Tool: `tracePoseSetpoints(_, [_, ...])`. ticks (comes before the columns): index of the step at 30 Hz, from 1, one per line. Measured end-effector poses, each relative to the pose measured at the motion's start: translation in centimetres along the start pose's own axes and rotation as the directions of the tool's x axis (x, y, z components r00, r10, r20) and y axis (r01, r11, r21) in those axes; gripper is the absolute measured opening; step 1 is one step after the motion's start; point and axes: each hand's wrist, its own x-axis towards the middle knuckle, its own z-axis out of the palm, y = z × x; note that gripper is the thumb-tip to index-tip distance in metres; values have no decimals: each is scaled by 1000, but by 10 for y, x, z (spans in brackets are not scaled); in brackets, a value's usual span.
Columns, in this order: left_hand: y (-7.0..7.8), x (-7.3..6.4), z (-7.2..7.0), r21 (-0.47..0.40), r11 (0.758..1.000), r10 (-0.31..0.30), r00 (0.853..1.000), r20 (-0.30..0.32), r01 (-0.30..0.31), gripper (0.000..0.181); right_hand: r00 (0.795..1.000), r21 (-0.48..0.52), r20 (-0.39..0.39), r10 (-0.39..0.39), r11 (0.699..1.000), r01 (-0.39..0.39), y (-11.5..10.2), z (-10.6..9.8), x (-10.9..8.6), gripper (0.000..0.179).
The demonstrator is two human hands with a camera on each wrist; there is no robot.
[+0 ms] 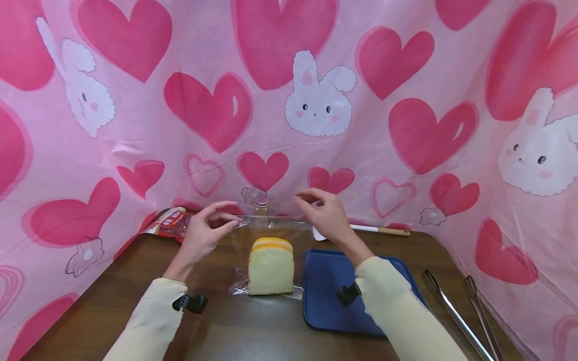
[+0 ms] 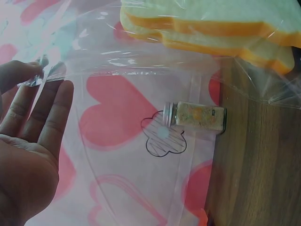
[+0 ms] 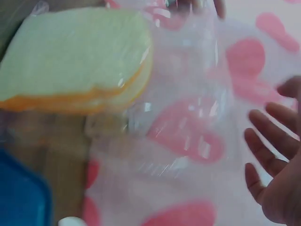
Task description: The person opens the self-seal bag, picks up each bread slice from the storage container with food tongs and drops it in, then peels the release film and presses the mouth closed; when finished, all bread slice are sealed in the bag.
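Slices of sandwich bread [image 1: 271,271] with orange crust sit inside a clear plastic bag [image 1: 244,288] at the middle of the table. My left hand [image 1: 205,231] is at the bag's upper left. In the left wrist view its thumb and fingers pinch the bag's edge, and the bread [image 2: 207,23] shows through the film. My right hand [image 1: 326,213] is raised at the upper right, apart from the bag. Its fingers [image 3: 270,153] are spread loosely with nothing between them in the right wrist view.
A blue tray [image 1: 329,306] lies right of the bag. Behind stand a small spice jar [image 1: 261,206] and a red packet [image 1: 170,224]. A spatula with a wooden handle [image 1: 394,232] lies beyond the tray. Metal tongs [image 1: 456,313] and another metal utensil [image 1: 482,313] lie far right.
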Motion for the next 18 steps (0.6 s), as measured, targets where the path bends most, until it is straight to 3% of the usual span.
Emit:
tracePoseSetpoints(3, [0, 0, 0, -14, 1000, 19, 1000, -2, -19, 44, 981, -170, 190, -40, 983, 73, -28, 14, 13, 35])
tracePoseSetpoints(6, [1, -1, 1, -34, 999, 41, 999, 0, -41, 44, 933, -265, 361, 9, 960, 93, -47, 31, 25, 38])
tracePoseSetpoints(8, [1, -2, 1, -39, 998, 53, 999, 3, -53, 44, 899, -290, 435, 50, 953, 87, -54, 41, 31, 36])
tracePoseSetpoints(12, [3, -4, 1, -37, 997, 66, 998, 4, -66, 45, 855, -278, 513, 79, 957, 78, -58, 59, 37, 23])
tracePoseSetpoints(18, [2, -6, 0, -57, 995, 81, 997, 20, -79, 49, 838, -283, 544, 37, 949, 142, -59, 72, 40, 10])
